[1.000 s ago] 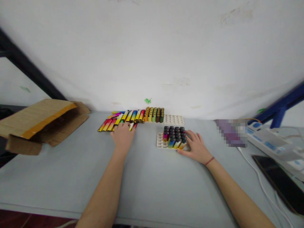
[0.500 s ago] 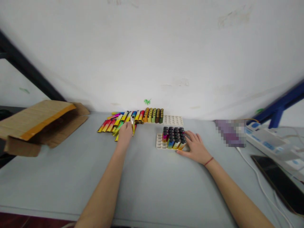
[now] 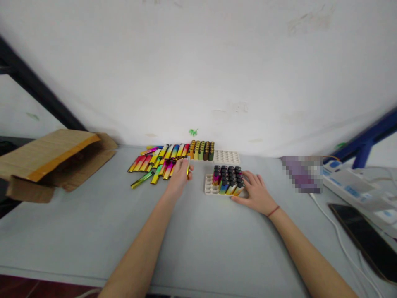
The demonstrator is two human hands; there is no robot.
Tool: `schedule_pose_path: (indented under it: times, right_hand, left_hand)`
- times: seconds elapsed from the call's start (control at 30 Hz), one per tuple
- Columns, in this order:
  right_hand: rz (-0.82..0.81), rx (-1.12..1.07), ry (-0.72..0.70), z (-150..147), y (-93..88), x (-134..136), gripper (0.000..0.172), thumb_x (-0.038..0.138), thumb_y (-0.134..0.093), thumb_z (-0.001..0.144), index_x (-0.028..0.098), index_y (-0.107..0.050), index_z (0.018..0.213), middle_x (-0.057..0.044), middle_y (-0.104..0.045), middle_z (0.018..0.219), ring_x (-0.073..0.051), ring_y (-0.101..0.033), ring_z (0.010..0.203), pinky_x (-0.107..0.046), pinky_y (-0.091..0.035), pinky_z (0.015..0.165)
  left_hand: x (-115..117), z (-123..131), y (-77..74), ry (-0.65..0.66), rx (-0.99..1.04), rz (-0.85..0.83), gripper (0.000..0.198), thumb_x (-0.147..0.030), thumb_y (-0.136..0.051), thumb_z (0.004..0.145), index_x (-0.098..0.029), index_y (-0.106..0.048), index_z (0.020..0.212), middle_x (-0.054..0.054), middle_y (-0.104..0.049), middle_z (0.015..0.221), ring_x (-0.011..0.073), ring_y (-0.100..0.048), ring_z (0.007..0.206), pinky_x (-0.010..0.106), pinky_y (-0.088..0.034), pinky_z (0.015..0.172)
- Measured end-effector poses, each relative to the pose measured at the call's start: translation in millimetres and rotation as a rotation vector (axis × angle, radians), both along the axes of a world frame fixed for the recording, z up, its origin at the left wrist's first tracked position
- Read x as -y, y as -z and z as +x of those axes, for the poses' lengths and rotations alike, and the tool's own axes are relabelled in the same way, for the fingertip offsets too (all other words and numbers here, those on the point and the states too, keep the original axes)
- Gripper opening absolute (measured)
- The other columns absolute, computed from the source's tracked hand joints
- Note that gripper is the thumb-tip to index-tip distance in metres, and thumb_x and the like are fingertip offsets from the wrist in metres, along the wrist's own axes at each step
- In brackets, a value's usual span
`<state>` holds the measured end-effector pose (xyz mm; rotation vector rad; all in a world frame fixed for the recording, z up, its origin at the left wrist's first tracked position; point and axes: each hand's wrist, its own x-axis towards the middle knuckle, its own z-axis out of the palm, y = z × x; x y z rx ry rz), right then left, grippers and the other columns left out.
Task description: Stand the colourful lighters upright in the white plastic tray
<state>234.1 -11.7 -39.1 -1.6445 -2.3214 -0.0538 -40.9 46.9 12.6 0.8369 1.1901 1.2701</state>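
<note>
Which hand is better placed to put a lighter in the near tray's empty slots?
Left, probably. The left hand pinches a yellow lighter just beside the near tray, whose empty slots are on that side. The right hand lies open against the tray's right edge, holding nothing.

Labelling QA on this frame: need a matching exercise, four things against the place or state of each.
Things:
1. left hand
2. right hand
3. cardboard box
4. phone

States:
A. lies open on its side, far left
B. lies flat, far right
C. pinches a yellow lighter
D. rests against the partly filled tray

Pairs: 1-C, 2-D, 3-A, 4-B
</note>
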Motion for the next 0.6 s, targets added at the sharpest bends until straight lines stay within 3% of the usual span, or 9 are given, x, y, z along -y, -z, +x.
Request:
schedule_pose_path:
  times: [0.13, 0.23, 0.3, 0.43, 0.6]
  right_hand:
    - [0.009, -0.002, -0.005, 0.7, 1.1, -0.2, 0.077, 0.072, -0.051, 0.078, 0.017, -0.052, 0.132, -0.020, -0.047, 0.140, -0.036, -0.036, 0.134, -0.060, -0.023, 0.109]
    - [0.008, 0.004, -0.004, 0.7, 1.0, -0.3, 0.078, 0.073, -0.050, 0.079, 0.016, -0.052, 0.131, -0.020, -0.047, 0.140, -0.036, -0.036, 0.134, -0.060, -0.023, 0.109]
    - [0.006, 0.006, -0.003, 0.6, 0.4, -0.2, 0.078, 0.073, -0.050, 0.079, 0.016, -0.053, 0.131, -0.020, -0.047, 0.140, -0.036, -0.036, 0.134, -0.060, -0.023, 0.109]
    - [0.003, 0.008, -0.003, 0.3, -0.4, 0.1, 0.077, 0.073, -0.049, 0.079, 0.016, -0.053, 0.131, -0.020, -0.047, 0.140, -0.036, -0.037, 0.133, -0.060, -0.024, 0.109]
    - [0.008, 0.004, -0.009, 0.5, -0.4, 0.3, 0.077, 0.073, -0.047, 0.080, 0.017, -0.052, 0.132, -0.020, -0.047, 0.140, -0.036, -0.037, 0.133, -0.061, -0.024, 0.108]
  left_hand:
    - [0.5, 5.0, -0.8, -0.028, 0.043, -0.004, 0.022, -0.041, -0.054, 0.085, -0.023, -0.042, 0.088, -0.005, -0.055, 0.067, 0.0063, -0.048, 0.043, 0.018, -0.040, 0.043]
    - [-0.5, 5.2, -2.9, 0.019, 0.196, -0.065, 0.023, -0.045, -0.046, 0.085, -0.023, -0.043, 0.084, -0.007, -0.046, 0.055, 0.0065, -0.037, 0.035, 0.017, -0.032, 0.037]
    - [-0.6, 4.7, -3.7, 0.058, 0.249, -0.113, 0.034, -0.054, -0.041, 0.084, -0.021, -0.047, 0.078, -0.008, -0.038, 0.048, 0.0064, -0.031, 0.033, 0.017, -0.027, 0.034]
    - [3.0, 7.3, -3.2, 0.087, 0.198, -0.159, 0.055, -0.068, -0.040, 0.079, -0.018, -0.049, 0.059, -0.008, -0.029, 0.041, 0.0054, -0.027, 0.032, 0.017, -0.025, 0.033]
    - [9.8, 15.8, -2.1, 0.071, 0.190, -0.158, 0.053, -0.061, -0.043, 0.080, -0.019, -0.041, 0.048, -0.009, -0.019, 0.038, 0.0039, -0.017, 0.031, 0.016, -0.015, 0.033]
